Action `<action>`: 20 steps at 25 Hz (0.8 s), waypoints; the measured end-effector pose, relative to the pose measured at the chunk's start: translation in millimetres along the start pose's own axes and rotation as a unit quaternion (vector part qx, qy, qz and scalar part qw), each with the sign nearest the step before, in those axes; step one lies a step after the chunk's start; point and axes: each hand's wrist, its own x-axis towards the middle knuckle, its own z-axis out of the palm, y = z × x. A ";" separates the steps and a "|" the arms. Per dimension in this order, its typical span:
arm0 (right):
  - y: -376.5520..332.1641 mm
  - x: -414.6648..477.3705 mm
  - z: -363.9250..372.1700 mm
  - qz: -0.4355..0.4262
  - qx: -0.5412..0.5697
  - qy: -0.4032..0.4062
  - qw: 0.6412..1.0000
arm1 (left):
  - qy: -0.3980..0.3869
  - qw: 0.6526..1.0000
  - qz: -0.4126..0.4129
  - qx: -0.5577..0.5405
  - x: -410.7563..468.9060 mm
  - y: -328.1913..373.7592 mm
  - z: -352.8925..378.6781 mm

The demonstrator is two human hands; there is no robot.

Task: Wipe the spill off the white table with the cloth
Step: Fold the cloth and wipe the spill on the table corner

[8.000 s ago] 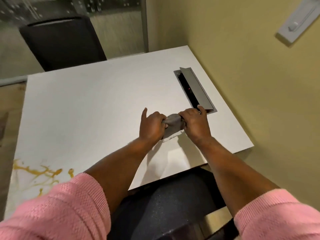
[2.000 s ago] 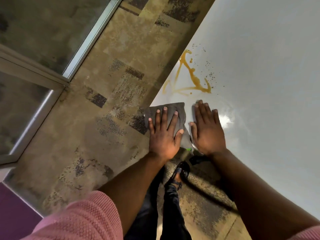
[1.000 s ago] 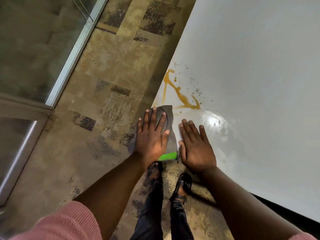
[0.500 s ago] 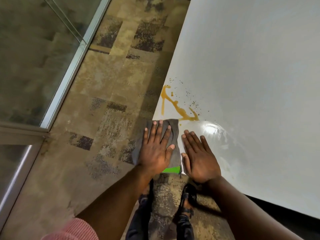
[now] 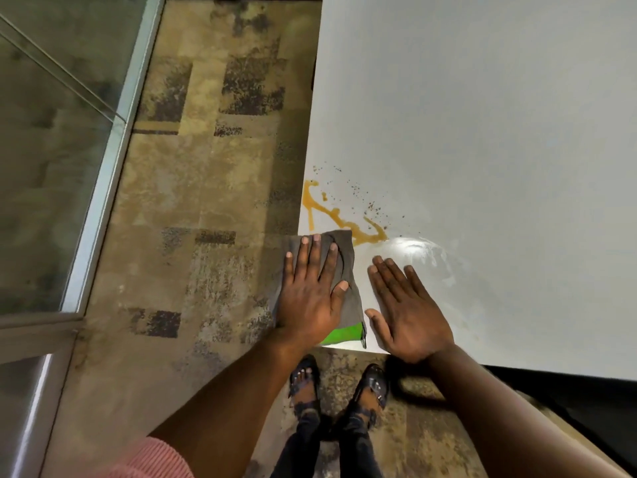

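A grey cloth [image 5: 346,267] with a green patch at its near corner lies flat on the near left corner of the white table [image 5: 482,115], partly overhanging the left edge. My left hand [image 5: 310,294] presses flat on the cloth with fingers spread. My right hand [image 5: 406,312] rests flat on the bare tabletop just right of the cloth, holding nothing. An orange-brown spill [image 5: 339,215] with dark specks streaks the table just beyond the cloth's far edge. A wet shiny patch [image 5: 417,250] lies ahead of my right fingers.
Patterned carpet floor [image 5: 206,201] runs along the table's left edge. A glass partition with a metal frame [image 5: 107,160] stands at the far left. My feet in dark sandals [image 5: 337,384] stand below the table's near edge.
My left hand still presses flat on the cloth at the table's near left corner and my right hand stays flat beside it. The view has shifted, and the spill sits lower in frame.
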 end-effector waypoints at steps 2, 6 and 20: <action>-1.5 -0.5 0.7 0.007 0.008 -0.002 1.000 | -0.011 1.000 0.012 -0.001 -8.5 -0.3 1.7; 1.2 -0.2 3.4 -0.001 0.006 0.004 1.000 | -0.012 1.000 0.002 0.001 32.5 -5.3 -8.7; 8.0 -5.7 11.7 -0.010 0.032 0.024 0.999 | -0.003 1.000 -0.025 -0.003 163.1 -9.4 -24.3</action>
